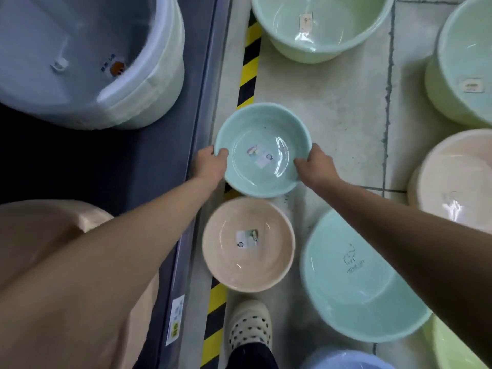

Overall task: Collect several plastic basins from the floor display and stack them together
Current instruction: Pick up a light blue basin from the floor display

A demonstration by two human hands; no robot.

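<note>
A small mint-green basin (pixel 262 129) with a sticker in its bottom is at the middle of the view, over the tiled floor. My left hand (pixel 211 163) grips its left rim with the thumb inside. On the opposite rim my right hand (pixel 316 166) grips the same way. Just nearer to me a small beige basin (pixel 249 267) sits on the floor. To its right lies a larger mint basin (pixel 354 288) with a printed logo.
More basins ring the floor: pale green ones (pixel 322 27) (pixel 463 62) at the back, a beige one (pixel 458 177) at right. A dark shelf edge (pixel 191 129) with yellow-black tape (pixel 250 65) runs along the left, holding a white tub (pixel 87 62). My shoe (pixel 250 323) is below.
</note>
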